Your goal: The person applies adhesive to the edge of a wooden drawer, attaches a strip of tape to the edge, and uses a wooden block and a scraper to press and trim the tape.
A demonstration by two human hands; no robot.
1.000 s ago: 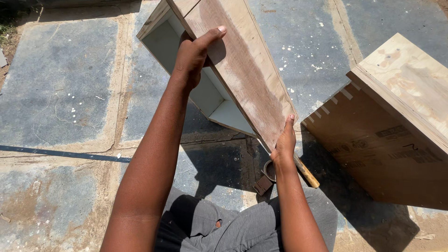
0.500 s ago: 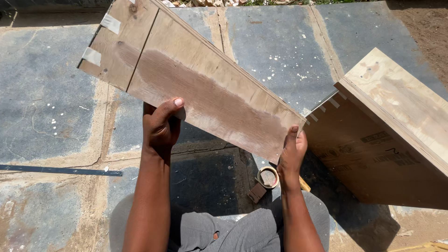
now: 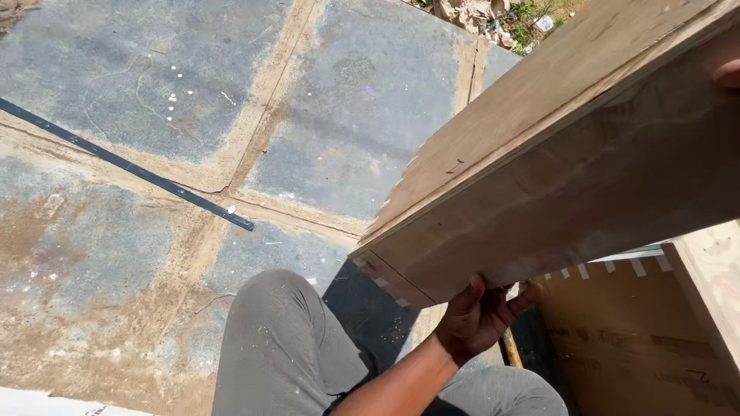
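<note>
Holding up the big wooden box from below, one hand cups its low corner, fingers curled on the bottom edge so it does not slip. Which hand this is, I cannot tell. A fingertip of the other hand shows at the box's top right, steadying it; its grip is hidden. The box tilts in the air above the stone floor. A second wooden box sits just under it. The person's grey-trousered knee is below the box.

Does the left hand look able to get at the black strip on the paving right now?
Probably not: the left hand is clasped under the wooden box, bearing its lower edge. The black strip lies uncovered, out beyond the knee.
</note>
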